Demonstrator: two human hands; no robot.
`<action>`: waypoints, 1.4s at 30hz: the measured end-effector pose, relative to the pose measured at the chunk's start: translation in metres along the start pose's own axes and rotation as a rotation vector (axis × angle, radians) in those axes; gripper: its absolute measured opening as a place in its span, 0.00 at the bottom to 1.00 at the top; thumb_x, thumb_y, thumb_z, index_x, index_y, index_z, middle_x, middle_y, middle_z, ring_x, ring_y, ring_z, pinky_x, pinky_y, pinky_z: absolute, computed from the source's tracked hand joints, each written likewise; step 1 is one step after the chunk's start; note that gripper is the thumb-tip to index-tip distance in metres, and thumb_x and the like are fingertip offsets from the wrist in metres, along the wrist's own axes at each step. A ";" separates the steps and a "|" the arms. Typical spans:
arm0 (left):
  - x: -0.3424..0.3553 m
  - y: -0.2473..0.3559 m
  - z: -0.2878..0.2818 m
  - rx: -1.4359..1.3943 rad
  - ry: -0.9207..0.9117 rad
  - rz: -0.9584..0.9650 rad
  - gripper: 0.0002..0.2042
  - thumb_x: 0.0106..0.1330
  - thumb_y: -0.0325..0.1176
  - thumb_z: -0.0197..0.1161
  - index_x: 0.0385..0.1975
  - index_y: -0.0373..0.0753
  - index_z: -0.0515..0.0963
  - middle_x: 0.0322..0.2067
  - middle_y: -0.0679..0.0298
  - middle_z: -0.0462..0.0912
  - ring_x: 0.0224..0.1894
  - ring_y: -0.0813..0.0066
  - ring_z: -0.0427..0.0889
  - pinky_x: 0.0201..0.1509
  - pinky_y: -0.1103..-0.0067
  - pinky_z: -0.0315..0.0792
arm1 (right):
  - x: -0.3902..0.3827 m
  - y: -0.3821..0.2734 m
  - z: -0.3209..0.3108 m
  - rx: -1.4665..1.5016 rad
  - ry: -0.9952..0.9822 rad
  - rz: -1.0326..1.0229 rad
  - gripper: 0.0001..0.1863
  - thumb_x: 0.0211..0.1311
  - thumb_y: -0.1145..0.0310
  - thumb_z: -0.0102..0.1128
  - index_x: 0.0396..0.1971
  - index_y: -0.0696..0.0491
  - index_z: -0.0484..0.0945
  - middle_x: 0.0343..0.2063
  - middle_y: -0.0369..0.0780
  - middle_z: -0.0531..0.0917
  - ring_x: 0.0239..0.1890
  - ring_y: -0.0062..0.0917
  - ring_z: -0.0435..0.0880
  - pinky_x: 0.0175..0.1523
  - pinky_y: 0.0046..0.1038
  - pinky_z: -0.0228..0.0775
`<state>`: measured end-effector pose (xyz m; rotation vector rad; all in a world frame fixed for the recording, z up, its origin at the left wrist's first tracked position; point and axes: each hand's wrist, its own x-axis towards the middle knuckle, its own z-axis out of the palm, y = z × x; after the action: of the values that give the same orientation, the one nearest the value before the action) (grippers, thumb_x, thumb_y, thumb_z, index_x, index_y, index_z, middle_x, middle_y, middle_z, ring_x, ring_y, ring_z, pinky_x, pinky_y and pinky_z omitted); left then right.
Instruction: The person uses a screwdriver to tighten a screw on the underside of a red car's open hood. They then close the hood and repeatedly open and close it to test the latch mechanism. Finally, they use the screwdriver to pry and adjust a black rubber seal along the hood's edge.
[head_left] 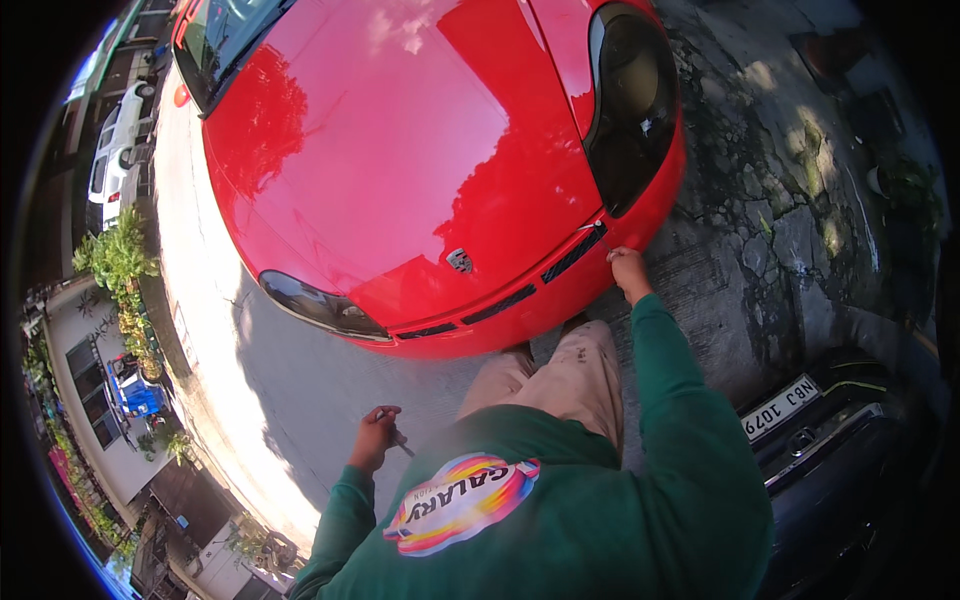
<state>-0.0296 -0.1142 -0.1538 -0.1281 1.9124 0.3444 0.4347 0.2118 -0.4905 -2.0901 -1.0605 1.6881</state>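
Observation:
A glossy red car (pixel 390 150) stands in front of me with its hood down and a small crest badge (pixel 459 260) near the nose. Along its front edge run narrow black grille slots (pixel 573 254). My right hand (pixel 628 273) is at the bumper beside the right-hand slot, fingers pinched together. Something thin and pale seems to reach from the fingers toward the slot's end, too small to name. Low on the left, away from the car, my left hand (pixel 374 438) is closed around a thin, greyish, stick-like thing (pixel 402 441), its kind unclear.
Dark headlights (pixel 631 105) flank the hood. Behind me at the lower right is a dark car (pixel 835 460) with a white plate. Cracked, stained concrete (pixel 760 200) lies to the right. Farther left are a sunlit road, a white vehicle (pixel 115 150), potted plants and a blue vehicle (pixel 137 390).

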 end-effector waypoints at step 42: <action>0.017 -0.016 0.050 -0.024 0.013 -0.065 0.11 0.79 0.34 0.57 0.53 0.40 0.81 0.27 0.68 0.77 0.23 0.75 0.82 0.31 0.74 0.80 | 0.090 -0.031 0.031 0.416 -0.028 0.252 0.11 0.74 0.67 0.60 0.38 0.60 0.80 0.30 0.43 0.86 0.29 0.26 0.88 0.28 0.29 0.79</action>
<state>0.0134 -0.1129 -0.1886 -0.2087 1.9132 0.3232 0.3999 0.2866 -0.5479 -1.9871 -0.4106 1.8609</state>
